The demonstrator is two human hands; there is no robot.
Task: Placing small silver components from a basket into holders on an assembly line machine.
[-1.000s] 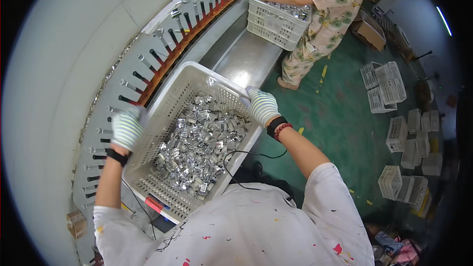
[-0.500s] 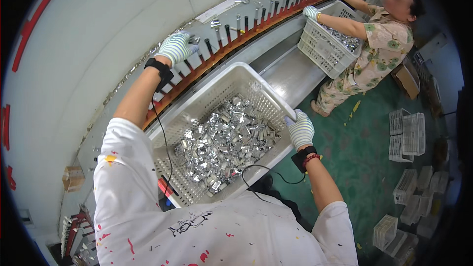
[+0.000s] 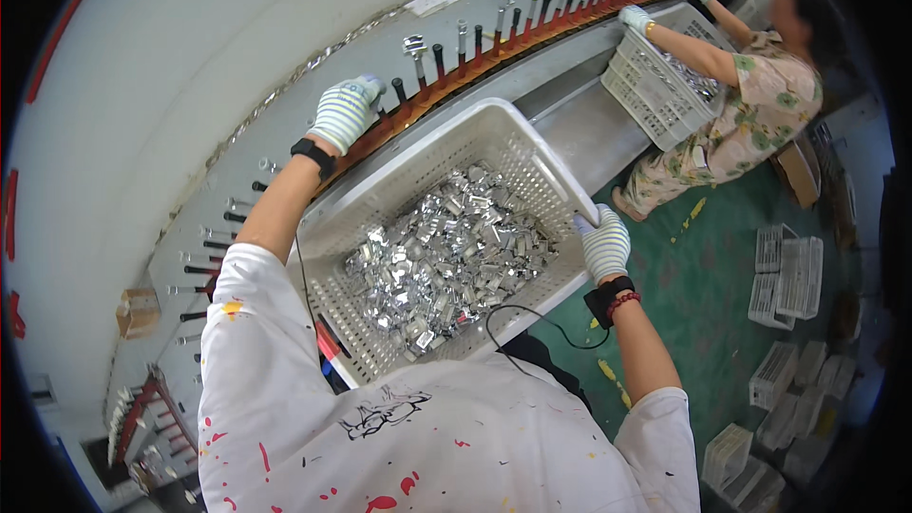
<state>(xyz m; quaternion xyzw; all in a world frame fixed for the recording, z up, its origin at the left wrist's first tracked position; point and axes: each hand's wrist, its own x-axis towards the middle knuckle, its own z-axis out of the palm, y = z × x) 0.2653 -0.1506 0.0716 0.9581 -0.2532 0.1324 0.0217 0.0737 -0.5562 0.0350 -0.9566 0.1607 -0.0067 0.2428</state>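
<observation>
Your right hand (image 3: 604, 245) wraps its fingers on the rim of the white basket (image 3: 522, 160) before you. Your left hand (image 3: 347, 114) bends its fingers by the red rack (image 3: 486, 64); I cannot tell what they pinch.

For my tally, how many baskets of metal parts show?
2: the near basket, held by the right hand; the far basket beside the co-worker. More may be hidden.

Shirt (image 3: 494, 442): white, short-sleeved; red, yellow, black flecks (image 3: 380, 503); black line drawing (image 3: 388, 410) on front. Hands (image 3: 344, 116): pale striped gloves (image 3: 605, 245). Wrist straps (image 3: 314, 159): black; thin black cables (image 3: 516, 306). Right side: dark-red bead bracelet (image 3: 623, 301).
</observation>
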